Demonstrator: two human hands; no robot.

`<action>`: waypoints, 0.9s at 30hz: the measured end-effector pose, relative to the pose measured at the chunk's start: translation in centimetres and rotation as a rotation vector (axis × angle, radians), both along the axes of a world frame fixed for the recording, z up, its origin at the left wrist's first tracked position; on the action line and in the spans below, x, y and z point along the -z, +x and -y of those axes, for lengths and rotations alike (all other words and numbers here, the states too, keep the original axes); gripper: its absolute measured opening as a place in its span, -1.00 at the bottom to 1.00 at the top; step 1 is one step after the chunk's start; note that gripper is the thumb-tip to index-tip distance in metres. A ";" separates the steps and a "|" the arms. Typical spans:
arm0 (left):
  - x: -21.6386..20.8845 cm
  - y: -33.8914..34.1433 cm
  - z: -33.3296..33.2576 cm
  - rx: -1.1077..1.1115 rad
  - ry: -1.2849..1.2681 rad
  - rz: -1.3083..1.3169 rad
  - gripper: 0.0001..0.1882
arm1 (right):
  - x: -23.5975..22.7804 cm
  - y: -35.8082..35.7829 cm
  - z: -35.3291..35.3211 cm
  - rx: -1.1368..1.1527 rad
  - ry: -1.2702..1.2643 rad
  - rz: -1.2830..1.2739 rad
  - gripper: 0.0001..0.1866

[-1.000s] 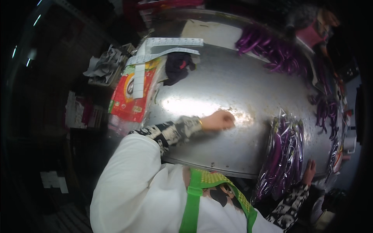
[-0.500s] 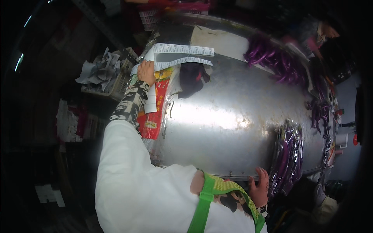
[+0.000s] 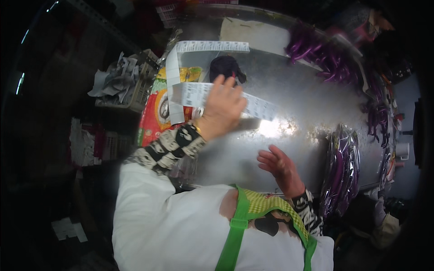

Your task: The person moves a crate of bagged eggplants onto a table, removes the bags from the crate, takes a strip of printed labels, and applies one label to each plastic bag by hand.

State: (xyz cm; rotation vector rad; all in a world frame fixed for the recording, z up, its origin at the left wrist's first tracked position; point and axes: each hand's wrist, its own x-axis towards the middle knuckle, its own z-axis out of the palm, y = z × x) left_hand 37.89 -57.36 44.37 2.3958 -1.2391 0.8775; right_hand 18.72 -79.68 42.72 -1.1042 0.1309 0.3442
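Left hand (image 3: 221, 110) pinching long white paper strip (image 3: 199, 92) above far-left part of steel counter (image 3: 312, 113); right hand (image 3: 280, 165) spread, empty, hovering near counter's near edge. Risk, likely: strip tearing or snagging on dark cloth (image 3: 226, 67) if tugged sharply.

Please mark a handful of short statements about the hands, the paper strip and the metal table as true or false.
1. The left hand holds a long white paper strip. True.
2. The right hand grips a bundle of purple pieces. False: it is open and empty above the metal table.
3. Purple pieces in clear bags lie at the table's right side. True.
4. The paper strip is rolled up tight. False: it runs out in a long loop over the table.
5. A dark bundle lies on the table beyond the left hand. True.
6. The table is made of wood. False: it is shiny metal.
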 end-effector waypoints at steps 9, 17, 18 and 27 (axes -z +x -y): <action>4.6 -9.2 5.7 0.025 -0.042 -0.586 -0.43 | 6.0 5.1 2.0 0.505 0.197 0.047 -0.69; 9.1 -7.3 -3.0 -0.175 0.332 -1.306 -0.18 | 12.3 6.1 10.6 0.599 -0.083 0.152 -0.79; 9.5 -7.0 -4.4 -0.131 0.285 -1.332 -0.17 | 12.9 6.1 11.1 0.598 -0.096 0.090 -0.78; 5.2 0.3 -15.1 -0.251 -0.155 -1.752 -0.44 | 12.4 8.7 3.7 0.307 -0.254 0.002 -0.77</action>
